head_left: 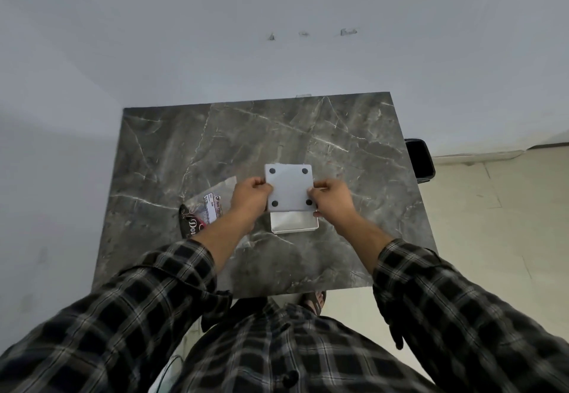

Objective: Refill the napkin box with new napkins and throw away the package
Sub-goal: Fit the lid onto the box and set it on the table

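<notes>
- The square white plastic napkin box [288, 187], turned so its flat base with four dark round feet faced the camera, was held above the middle of the dark grey marble-patterned table [308, 133], nearer the front edge than the back.
- The left hand [251, 195] was closed on the box's left side, and the right hand [331, 197] was closed on its right side; both pinched it at about the same height, so neither was the nearer one.
- Directly below the box, on the tabletop, lay a pale rectangular piece [294, 222], probably a loose panel or lid of the box; I could not tell which.
- The clear plastic napkin package [209, 204] with a white label and dark printed end lay left of the box, just beyond the left wrist, its long axis running diagonally toward the front-left corner.
- The left hand therefore seemed the better placed to reach the package.
- A black waste bin [419, 160] stood on the floor beside the table's right edge, well apart from the package.
</notes>
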